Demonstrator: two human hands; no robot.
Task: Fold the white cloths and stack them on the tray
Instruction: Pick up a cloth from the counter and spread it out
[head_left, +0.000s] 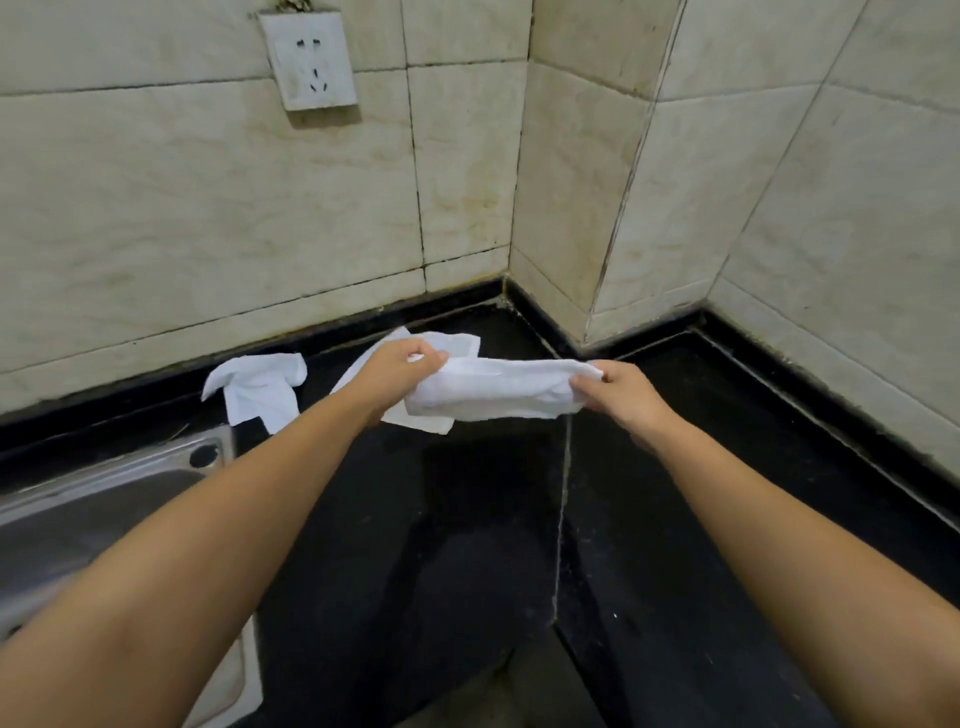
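Two hands up | left hand and right hand each pinch an end of held cloth above far counter | crumpled cloth far left | risk: sagging middle skews my fold (no tray visible)

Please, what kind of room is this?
Probably a kitchen corner: a steel sink set in a black countertop, tiled walls and a wall socket. Both hands hold a white cloth.

Perhaps three white cloths, two hands, one sink.
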